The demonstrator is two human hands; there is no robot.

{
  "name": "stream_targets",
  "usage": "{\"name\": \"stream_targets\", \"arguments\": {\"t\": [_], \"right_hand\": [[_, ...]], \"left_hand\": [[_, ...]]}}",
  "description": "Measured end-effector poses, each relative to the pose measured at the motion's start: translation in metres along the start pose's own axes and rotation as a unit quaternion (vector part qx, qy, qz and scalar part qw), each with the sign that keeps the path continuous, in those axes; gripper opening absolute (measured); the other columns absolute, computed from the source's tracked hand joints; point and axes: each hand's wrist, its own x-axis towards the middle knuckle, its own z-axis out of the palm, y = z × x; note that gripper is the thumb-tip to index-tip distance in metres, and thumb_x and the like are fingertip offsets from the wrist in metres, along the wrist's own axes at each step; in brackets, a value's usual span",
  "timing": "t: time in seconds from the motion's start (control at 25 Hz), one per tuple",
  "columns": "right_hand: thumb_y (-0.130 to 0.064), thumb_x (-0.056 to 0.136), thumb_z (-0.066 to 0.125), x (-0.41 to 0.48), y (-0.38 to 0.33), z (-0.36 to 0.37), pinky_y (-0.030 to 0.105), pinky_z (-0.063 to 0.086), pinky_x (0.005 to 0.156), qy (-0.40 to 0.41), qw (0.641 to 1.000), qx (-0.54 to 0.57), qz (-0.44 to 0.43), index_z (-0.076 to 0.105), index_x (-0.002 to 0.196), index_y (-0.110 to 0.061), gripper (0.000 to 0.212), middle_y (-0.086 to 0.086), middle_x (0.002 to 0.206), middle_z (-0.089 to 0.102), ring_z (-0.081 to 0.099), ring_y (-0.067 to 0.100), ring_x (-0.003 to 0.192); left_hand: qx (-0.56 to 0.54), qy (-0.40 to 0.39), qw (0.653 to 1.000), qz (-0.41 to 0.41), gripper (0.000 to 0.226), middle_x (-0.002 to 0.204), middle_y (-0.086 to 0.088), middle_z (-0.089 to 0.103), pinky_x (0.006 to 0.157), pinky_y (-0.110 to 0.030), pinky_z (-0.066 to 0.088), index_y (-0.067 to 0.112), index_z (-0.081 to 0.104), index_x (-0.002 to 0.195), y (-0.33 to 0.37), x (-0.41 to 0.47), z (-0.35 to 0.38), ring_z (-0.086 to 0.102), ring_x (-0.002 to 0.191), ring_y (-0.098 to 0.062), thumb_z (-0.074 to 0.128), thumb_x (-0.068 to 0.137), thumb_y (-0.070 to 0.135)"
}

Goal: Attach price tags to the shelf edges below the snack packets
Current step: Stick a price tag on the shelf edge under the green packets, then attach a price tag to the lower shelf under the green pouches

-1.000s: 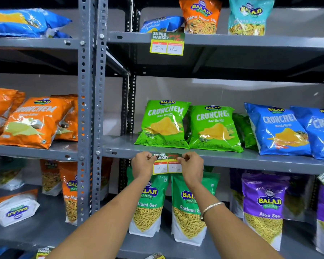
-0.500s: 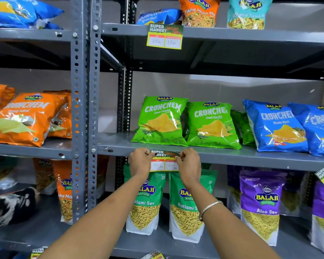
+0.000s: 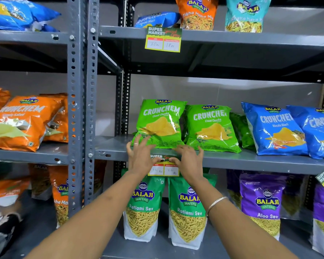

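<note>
Head view: the fingers of the left hand [image 3: 139,158] and right hand [image 3: 188,161] are spread wide, thumbs pressed on the price tag [image 3: 164,166] between them, its long axis along the shelf edge [image 3: 251,161]. Earlier the fingers were curled, pinching its corners.

Bright, even light from above, glare on the glossy packets [image 3: 273,126], dark shelf undersides, wide-angle bending and blur at the edges.
</note>
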Motion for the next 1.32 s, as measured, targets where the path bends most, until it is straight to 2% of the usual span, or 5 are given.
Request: {"name": "stream_targets", "arguments": {"t": [0.4, 0.76, 0.96, 1.12, 1.32], "right_hand": [[-0.046, 0.087, 0.059, 0.006, -0.001, -0.005, 0.042, 0.026, 0.114, -0.071, 0.997, -0.004, 0.013, 0.059, 0.120, -0.023, 0.040, 0.008, 0.112, 0.072, 0.062, 0.026, 0.109], [-0.040, 0.091, 0.056, 0.000, -0.006, -0.013, 0.040, 0.050, 0.086, -0.104, 0.994, -0.019, -0.004, 0.057, 0.123, -0.020, 0.038, 0.018, 0.114, 0.069, 0.062, 0.035, 0.105], [-0.023, 0.088, 0.061, -0.057, -0.008, 0.028, 0.041, 0.036, 0.101, 0.123, 0.989, 0.019, -0.075, 0.047, 0.127, -0.011, 0.044, 0.017, 0.133, 0.051, 0.044, 0.032, 0.122], [-0.007, 0.083, 0.064, -0.160, 0.001, 0.118, 0.042, 0.045, 0.085, -0.148, 0.987, 0.030, -0.055, 0.055, 0.115, -0.009, 0.034, 0.014, 0.111, 0.058, 0.054, 0.033, 0.104], [0.001, 0.087, 0.051, -0.214, 0.022, 0.204, 0.040, 0.052, 0.086, -0.378, 0.924, 0.037, 0.050, 0.054, 0.116, -0.007, 0.030, 0.015, 0.120, 0.053, 0.053, 0.031, 0.112]], "left_hand": [[0.004, -0.026, 0.999, -0.029, 0.043, 0.155, 0.008, 0.026, 0.112, -0.060, -0.012, 0.034, 0.068, 0.107, -0.001, 0.004, 0.005, -0.009, 0.146, -0.023, 0.068, 0.069, 0.055], [-0.054, -0.073, 0.995, -0.028, 0.050, 0.128, -0.003, 0.064, 0.116, -0.050, 0.017, 0.023, 0.059, 0.122, -0.003, -0.006, 0.002, 0.052, 0.124, -0.022, 0.060, 0.081, 0.051], [-0.108, 0.096, 0.990, 0.000, 0.056, 0.137, -0.004, 0.054, 0.113, -0.045, 0.022, 0.019, 0.050, 0.129, -0.014, -0.050, 0.015, 0.040, 0.132, -0.022, 0.057, 0.082, 0.048], [-0.296, 0.070, 0.931, -0.203, 0.026, 0.104, -0.018, 0.056, 0.090, -0.042, 0.037, 0.004, 0.053, 0.104, -0.047, -0.190, 0.098, 0.050, 0.102, -0.031, 0.061, 0.085, 0.020], [-0.463, -0.267, 0.630, -0.564, 0.014, 0.098, -0.017, 0.053, 0.066, -0.032, 0.040, 0.002, 0.055, 0.099, -0.079, -0.272, 0.182, 0.053, 0.077, -0.024, 0.057, 0.087, -0.002]]}}
